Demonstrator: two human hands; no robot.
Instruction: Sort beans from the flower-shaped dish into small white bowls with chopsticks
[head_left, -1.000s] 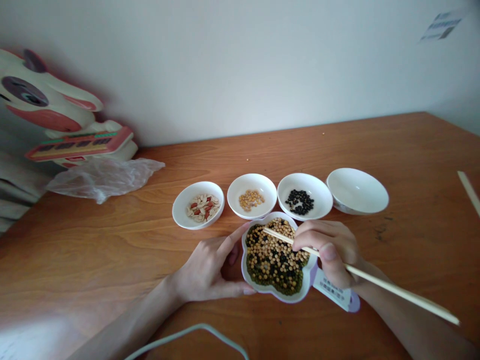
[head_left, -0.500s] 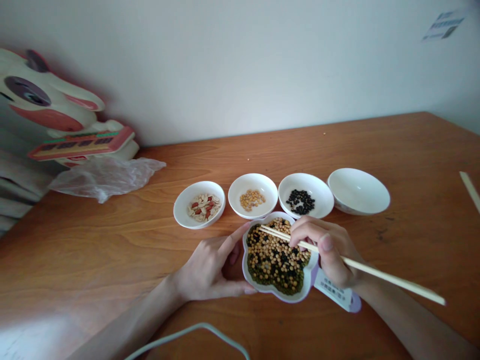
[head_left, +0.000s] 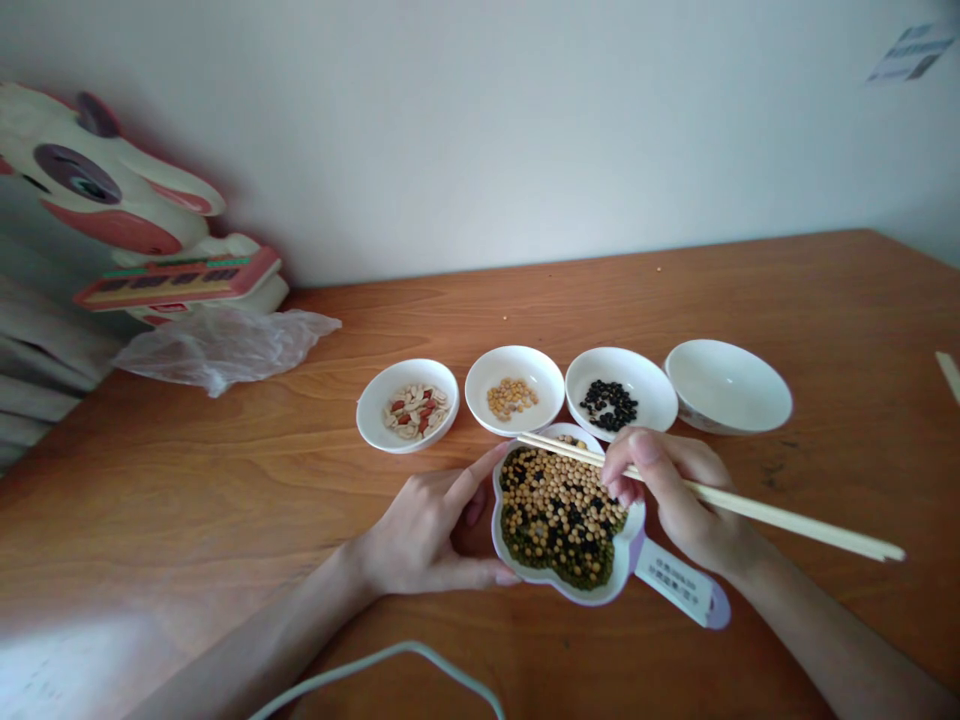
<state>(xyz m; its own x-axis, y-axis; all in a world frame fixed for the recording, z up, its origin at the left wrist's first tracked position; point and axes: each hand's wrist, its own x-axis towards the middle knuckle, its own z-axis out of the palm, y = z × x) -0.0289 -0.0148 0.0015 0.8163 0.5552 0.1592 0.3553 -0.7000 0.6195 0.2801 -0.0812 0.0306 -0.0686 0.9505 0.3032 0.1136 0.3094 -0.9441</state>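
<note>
Chopsticks (head_left: 795,520) that pointed into the beans half a second ago have shifted, their tips now at the pan's far rim, with the right hand lifting a little.

Nearest, a pale cable (head_left: 409,646) curves across the table (head_left: 225,500). Past it, the left hand (head_left: 420,535) has thumb and forefinger spread against the left edge of the pan (head_left: 624,557), which sits on the table before the bowls, handle toward the right. It holds yellow beans (head_left: 562,500), black ones and small green ones. Right-hand fingers grip the chopsticks, tips close together; whether they pinch a bean I cannot tell.

Beyond, four white bowls stand in a row: peanuts (head_left: 416,412), yellow kernels (head_left: 512,398), black beans (head_left: 609,405), then the fourth bowl (head_left: 727,385). A clear bag (head_left: 225,345) lies farther left, in front of a cow toy (head_left: 127,200). Behind rises a white wall (head_left: 525,130) bearing a label (head_left: 911,52).
</note>
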